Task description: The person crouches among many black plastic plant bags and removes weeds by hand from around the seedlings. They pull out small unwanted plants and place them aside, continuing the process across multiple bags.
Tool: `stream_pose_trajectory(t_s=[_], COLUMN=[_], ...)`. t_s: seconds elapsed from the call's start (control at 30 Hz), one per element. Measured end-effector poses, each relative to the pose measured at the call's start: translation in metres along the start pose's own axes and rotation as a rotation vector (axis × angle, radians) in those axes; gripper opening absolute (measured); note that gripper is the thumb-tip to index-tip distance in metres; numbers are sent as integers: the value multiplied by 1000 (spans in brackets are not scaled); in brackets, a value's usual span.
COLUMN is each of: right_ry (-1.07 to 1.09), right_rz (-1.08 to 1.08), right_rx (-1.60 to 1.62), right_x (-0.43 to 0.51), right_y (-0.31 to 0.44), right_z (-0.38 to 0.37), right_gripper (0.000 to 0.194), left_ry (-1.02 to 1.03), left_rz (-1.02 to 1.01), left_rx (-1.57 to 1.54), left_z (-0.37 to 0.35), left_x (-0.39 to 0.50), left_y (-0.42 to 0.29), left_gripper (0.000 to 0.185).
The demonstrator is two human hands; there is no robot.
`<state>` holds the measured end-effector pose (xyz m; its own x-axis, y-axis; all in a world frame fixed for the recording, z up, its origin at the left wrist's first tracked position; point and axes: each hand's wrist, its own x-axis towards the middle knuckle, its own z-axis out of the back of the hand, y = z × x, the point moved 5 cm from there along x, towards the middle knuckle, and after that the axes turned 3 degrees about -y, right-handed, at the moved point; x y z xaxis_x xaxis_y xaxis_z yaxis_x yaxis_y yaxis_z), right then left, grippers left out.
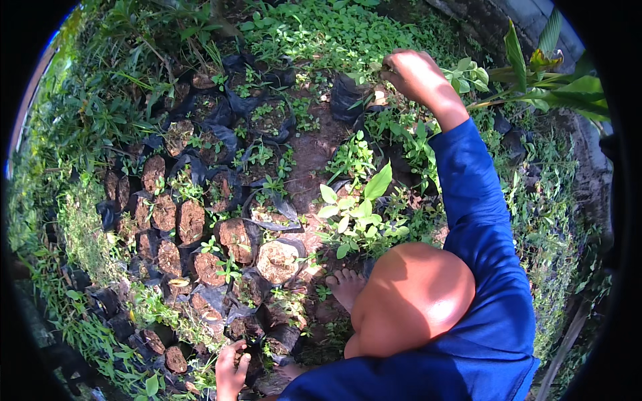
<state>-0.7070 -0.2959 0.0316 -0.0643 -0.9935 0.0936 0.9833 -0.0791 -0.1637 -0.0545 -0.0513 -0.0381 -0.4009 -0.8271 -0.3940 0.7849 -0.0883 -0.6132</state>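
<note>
My right hand (409,75), its fingers curled together, is raised over low green weeds (331,35) at the upper right; whether anything is between its fingers cannot be told. Just left of it stands a black plastic grow bag (345,97). My left hand (232,368) is low at the bottom, thumb and fingers apart, beside soil-filled black grow bags (244,321), with nothing seen in it. Many more bags of brown soil (190,223) stand in rows at the left centre, some with small weeds. One sunlit soil-filled bag (277,261) is near my foot.
A leafy seedling (363,210) grows before my bent knee (416,295). A strip of bare soil (311,150) runs between the bags. At the upper right are a broad-leaved plant (541,80) and a grey concrete edge (592,165). Dense foliage (100,90) borders the left.
</note>
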Motion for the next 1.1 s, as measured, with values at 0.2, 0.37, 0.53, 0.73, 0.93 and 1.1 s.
stream_pose_trajectory(t_s=[0.2,0.37,0.53,0.73,0.93,1.1], right_ry=[-362,-540,-912,-450,-391,-607], right_rz=[177,201,230,368,664,591], right_rx=[-111,-62,303,953,1014,933], right_x=[24,22,-19,-66,-105,-64], right_y=[13,55,82,219,313,220], right_z=[35,105,200,122,76,64], right_gripper=[14,17,11,19,37,16], left_ry=[11,27,12,-33,-98,-479], left_rz=[-28,-84,-319,-443,-51,-183], left_rx=[-24,-242,-449,-1649,-1933,-1641], left_z=[5,24,-2,-18,16,199], left_x=[12,60,176,222,235,145], left_y=[-9,-57,-146,-236,-134,61], left_gripper=[32,36,65,84,22,25])
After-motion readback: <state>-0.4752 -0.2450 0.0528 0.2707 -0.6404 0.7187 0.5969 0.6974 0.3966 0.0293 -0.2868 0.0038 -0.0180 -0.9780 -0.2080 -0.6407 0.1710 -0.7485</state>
